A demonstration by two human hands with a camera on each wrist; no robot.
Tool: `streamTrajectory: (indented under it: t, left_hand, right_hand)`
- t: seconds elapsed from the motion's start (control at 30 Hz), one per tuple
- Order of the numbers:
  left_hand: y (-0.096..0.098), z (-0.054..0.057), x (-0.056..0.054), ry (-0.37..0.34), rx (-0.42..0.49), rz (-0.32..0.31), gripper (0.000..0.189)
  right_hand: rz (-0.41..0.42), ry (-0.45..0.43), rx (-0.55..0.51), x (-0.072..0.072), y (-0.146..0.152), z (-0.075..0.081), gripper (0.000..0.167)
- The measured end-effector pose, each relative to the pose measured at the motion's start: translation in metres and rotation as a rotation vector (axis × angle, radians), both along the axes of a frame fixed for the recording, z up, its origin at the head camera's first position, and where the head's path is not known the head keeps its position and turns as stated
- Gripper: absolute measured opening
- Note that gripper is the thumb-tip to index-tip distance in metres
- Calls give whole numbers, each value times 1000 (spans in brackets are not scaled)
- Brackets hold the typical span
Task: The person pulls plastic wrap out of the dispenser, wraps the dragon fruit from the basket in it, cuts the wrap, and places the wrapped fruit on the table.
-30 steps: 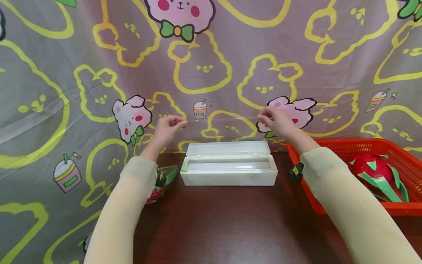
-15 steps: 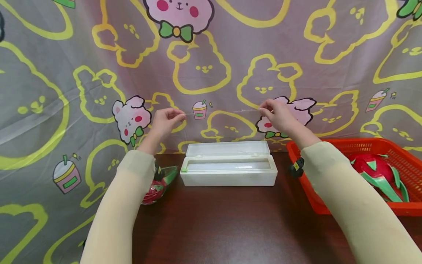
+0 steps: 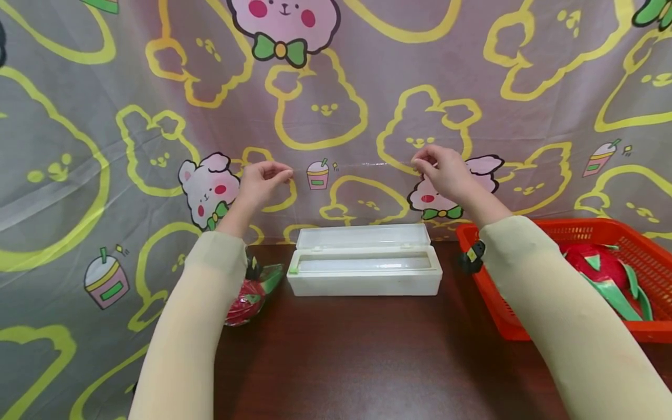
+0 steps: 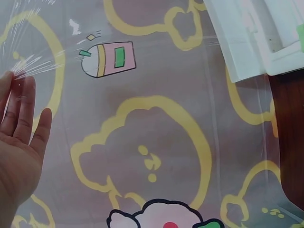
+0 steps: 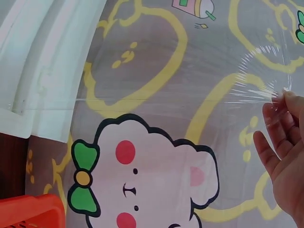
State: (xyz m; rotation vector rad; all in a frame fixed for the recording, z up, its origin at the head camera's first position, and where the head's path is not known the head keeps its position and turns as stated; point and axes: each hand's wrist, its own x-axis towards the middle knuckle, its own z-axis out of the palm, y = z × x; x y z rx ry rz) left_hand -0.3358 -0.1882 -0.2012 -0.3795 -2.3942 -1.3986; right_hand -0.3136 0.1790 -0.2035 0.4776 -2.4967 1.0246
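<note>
My left hand (image 3: pixel 262 184) and right hand (image 3: pixel 446 175) are raised above the white dispenser box (image 3: pixel 364 284), each pinching an upper corner of clear cling film (image 3: pixel 375 164). In the left wrist view, creases fan out from the film (image 4: pixel 38 61) at the thumb and fingertip. Similar creases spread through the film (image 5: pixel 256 90) beside the right fingertips in the right wrist view. Inside the box, whose lid (image 3: pixel 362 236) is tipped back, lies the film roll (image 3: pixel 364 265). The transparent sheet's lower part is hard to make out.
At the left, partly behind the left sleeve, sits a film-wrapped dragon fruit (image 3: pixel 247 303). A red plastic basket (image 3: pixel 504 315) at the right holds another dragon fruit (image 3: pixel 598 265). Behind the brown table (image 3: pixel 357 356) hangs a cartoon-printed cloth (image 3: pixel 325 76).
Both hands have risen, keeping about the same distance apart, and the film's upper edge has gone up with them. Box, basket and fruit stay where they were.
</note>
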Motion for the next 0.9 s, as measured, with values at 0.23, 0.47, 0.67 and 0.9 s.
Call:
streamTrajectory:
  t: [0.23, 0.47, 0.67, 0.9]
  left_hand:
    - [2, 11, 0, 35, 14, 6, 25]
    - [4, 21, 2, 47, -7, 30, 27]
    - [4, 28, 5, 60, -27, 33, 28]
    - [2, 32, 10, -12, 66, -6, 29]
  right_hand:
    - [13, -9, -13, 1, -1, 10, 27]
    - [10, 7, 2, 2, 1, 20, 27]
    - [8, 0, 16, 5, 6, 28, 27]
    - [52, -40, -16, 7, 7, 41, 28]
